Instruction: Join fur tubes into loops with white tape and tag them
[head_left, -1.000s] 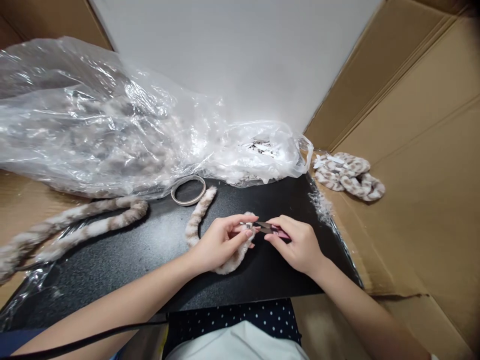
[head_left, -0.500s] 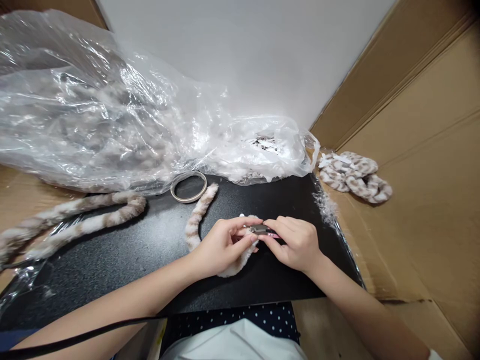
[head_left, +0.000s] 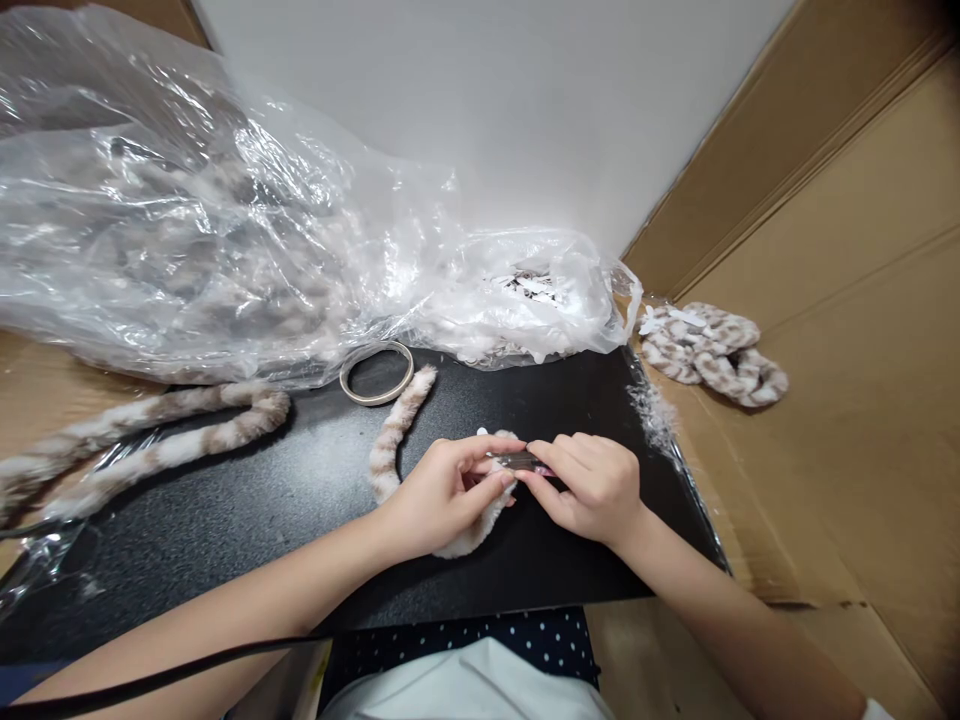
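My left hand [head_left: 448, 492] is closed on a fluffy white-and-brown striped plush strip [head_left: 396, 432], which curls beneath the hand and shows again as a pale loop [head_left: 471, 540]. A small white piece [head_left: 481, 432] pokes out just above my left fingers. Between the two hands is a small dark metal tool with a pink part [head_left: 519, 461], shaped like nail clippers. My right hand [head_left: 592, 488] pinches it by thumb and forefinger, and its tip meets the strip at my left fingertips. Fingers hide the exact contact.
A roll of tape [head_left: 377, 400] lies behind the strip. Clear plastic bags [head_left: 300, 240] of fluffy stuff and small white pieces fill the back. Another plush strip [head_left: 172, 455] lies left, coiled ones [head_left: 712, 350] right. Cardboard [head_left: 847, 300] walls the right side of the black table [head_left: 315, 480].
The small metal tool has tilted slightly in my right fingers, showing a narrower, darker face and less pink. Both hands stay in almost the same place.
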